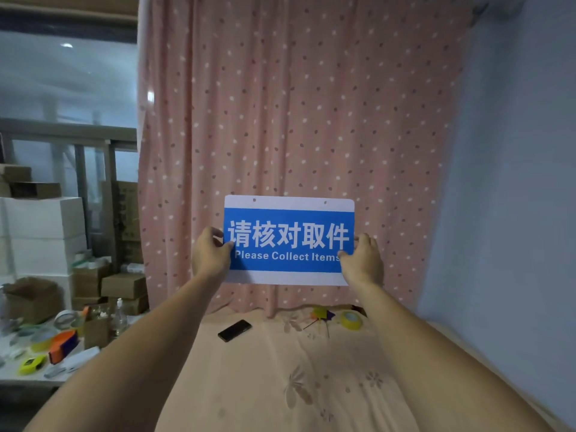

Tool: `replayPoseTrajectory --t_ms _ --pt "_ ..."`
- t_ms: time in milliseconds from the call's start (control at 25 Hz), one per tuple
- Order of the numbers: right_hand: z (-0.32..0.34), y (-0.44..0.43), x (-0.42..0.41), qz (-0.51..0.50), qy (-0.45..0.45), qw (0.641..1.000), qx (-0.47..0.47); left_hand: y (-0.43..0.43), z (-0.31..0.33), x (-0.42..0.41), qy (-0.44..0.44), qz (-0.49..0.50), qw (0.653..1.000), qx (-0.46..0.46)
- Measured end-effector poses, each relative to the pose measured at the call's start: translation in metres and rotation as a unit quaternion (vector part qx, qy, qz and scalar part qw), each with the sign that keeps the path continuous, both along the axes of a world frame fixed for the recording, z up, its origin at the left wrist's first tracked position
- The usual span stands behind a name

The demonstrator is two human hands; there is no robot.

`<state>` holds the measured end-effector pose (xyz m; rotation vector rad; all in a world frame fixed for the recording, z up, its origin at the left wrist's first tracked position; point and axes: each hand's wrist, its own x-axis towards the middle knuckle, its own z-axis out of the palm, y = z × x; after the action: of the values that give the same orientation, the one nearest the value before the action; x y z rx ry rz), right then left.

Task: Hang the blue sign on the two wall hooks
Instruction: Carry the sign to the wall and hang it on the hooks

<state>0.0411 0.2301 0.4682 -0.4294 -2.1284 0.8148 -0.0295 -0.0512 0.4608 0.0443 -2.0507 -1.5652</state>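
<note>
Your left hand (pixel 209 256) and right hand (pixel 363 261) each pinch a side edge of the blue sign (pixel 288 240), upright before the dotted pink curtain (pixel 296 104).

A pink curtain (pixel 299 120) dotted with white and brown spots hangs behind a bed (pixel 280 385) covered in a peach floral sheet, with a pale blue wall (pixel 514 182) to the right. At the bed's far edge lie a black phone (pixel 234 330) toward the left, a yellow tape roll (pixel 351 319) toward the right and, between them, a small colourful pinwheel (pixel 321 316). Left of the bed, a cluttered tabletop (pixel 18 377) carries tape rolls, a clear bottle (pixel 118 316) and an orange tape dispenser (pixel 63 341) — cardboard boxes (pixel 123 285) and white boxes (pixel 43 226) are stacked behind it.
</note>
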Motion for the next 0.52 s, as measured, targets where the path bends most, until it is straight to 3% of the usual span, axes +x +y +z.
replayPoseTrajectory --t_ms 520 --pt "0.011 0.039 0.04 -0.053 0.021 0.998 -0.011 0.053 0.02 0.011 0.014 -0.042 0.999 -0.003"
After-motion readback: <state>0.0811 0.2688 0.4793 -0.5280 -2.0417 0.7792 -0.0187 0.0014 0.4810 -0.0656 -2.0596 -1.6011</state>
